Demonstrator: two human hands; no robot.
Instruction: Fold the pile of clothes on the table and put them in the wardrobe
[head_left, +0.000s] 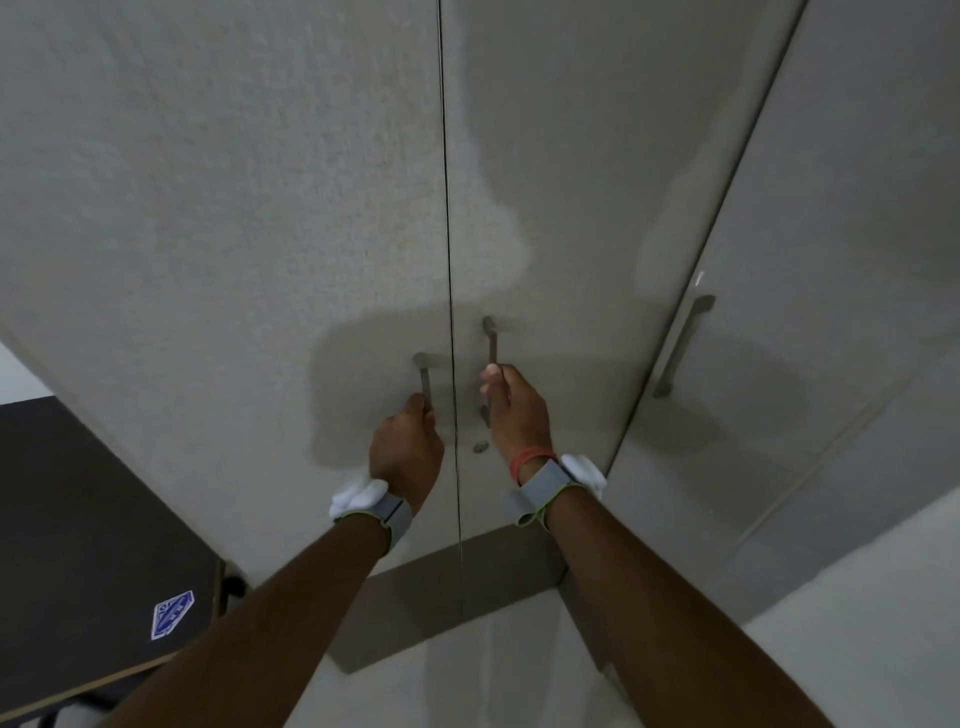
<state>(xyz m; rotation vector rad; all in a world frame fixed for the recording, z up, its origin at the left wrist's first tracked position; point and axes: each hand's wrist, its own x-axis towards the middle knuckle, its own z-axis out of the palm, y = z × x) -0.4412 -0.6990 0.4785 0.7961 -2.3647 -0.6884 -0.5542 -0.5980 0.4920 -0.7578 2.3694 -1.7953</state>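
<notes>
A dark counter (78, 519) is seen left of the pale grey wardrobe (234, 234), whose doors meet at a thin seam. Its left handle (423, 376) is clasped by the left grip (408, 449) and its right handle (491, 343) by the right grip (514, 410), fingers curled.

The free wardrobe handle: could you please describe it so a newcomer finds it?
The pale wardrobe fills the view; look to its far right door. The handle there is a long grey bar, and unlike the two handles beside the centre seam, no hand grips it.

Speckled off-white wardrobe doors (260, 208), grey handles (491, 343), orange wristband (531, 459), blue-white sticker (172, 614).
</notes>
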